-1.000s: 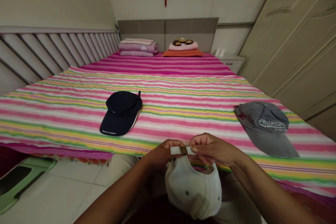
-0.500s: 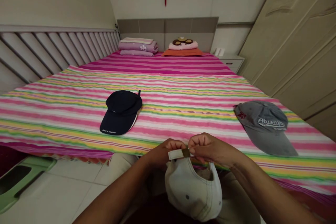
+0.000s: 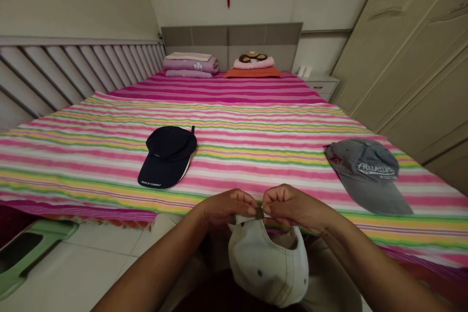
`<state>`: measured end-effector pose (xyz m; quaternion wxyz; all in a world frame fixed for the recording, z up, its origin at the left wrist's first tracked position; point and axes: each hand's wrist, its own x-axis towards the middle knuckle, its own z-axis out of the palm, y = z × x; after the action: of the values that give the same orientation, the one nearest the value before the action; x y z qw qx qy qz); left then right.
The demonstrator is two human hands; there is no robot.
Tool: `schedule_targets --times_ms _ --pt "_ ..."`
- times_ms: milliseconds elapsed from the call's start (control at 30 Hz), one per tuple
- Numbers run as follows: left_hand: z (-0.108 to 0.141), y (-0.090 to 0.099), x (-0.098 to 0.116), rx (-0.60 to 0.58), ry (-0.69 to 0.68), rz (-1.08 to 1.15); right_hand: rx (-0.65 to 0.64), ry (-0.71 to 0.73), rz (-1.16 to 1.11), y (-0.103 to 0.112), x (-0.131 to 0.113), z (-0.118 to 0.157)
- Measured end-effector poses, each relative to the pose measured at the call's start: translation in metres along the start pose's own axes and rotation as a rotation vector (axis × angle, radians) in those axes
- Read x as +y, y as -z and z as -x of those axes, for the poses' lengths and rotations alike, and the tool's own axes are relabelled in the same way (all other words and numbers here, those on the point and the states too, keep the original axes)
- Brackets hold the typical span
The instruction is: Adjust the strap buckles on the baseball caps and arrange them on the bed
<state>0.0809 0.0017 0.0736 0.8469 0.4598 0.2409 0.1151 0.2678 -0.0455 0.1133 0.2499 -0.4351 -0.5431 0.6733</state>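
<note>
A pale cream baseball cap (image 3: 268, 268) hangs below my hands at the bed's near edge, its back opening towards me. My left hand (image 3: 234, 204) pinches the cap's strap just left of the brown-gold buckle (image 3: 259, 213). On the buckle's other side, my right hand (image 3: 292, 207) grips the strap between thumb and fingers. A navy cap (image 3: 168, 156) lies on the bed to the left, brim facing me. To the right rests a grey cap (image 3: 369, 173) with white lettering. The pale cap's brim is hidden.
The bed (image 3: 234, 131) has a striped cover. Folded purple bedding (image 3: 192, 66) and a pink and orange pile (image 3: 254, 66) lie by the headboard (image 3: 230, 39). A green stool (image 3: 40, 243) stands at lower left, a wardrobe (image 3: 409, 48) at right.
My left thumb has moved onto the strap beside the buckle, covering the strap end that showed before. My right hand keeps its grip. The other caps have not moved on the bed.
</note>
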Motion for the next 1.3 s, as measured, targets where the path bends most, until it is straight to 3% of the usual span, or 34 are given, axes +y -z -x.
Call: schedule_targets --times_ms 500,767,933,1033,1167,1300 --pt "0.000 -0.009 0.004 0.073 -0.091 -0.024 0.025 -0.022 -0.168 0.006 -0.004 -0.003" --pt "-0.005 -0.005 0.003 0.129 -0.227 0.149 -0.170 0.048 -0.322 0.038 0.020 -0.007" --pt "-0.006 0.001 0.009 0.143 -0.320 0.265 -0.190 0.082 -0.409 0.049 0.036 -0.009" --pt "-0.005 0.001 0.021 0.128 -0.306 0.314 -0.132 0.150 -0.490 0.040 0.029 -0.008" --pt "-0.003 0.001 0.041 0.136 -0.327 0.396 0.086 0.249 -0.688 0.027 0.010 -0.002" --pt "-0.005 0.005 0.038 0.195 -0.411 0.397 0.307 0.329 -0.775 0.023 -0.003 -0.001"
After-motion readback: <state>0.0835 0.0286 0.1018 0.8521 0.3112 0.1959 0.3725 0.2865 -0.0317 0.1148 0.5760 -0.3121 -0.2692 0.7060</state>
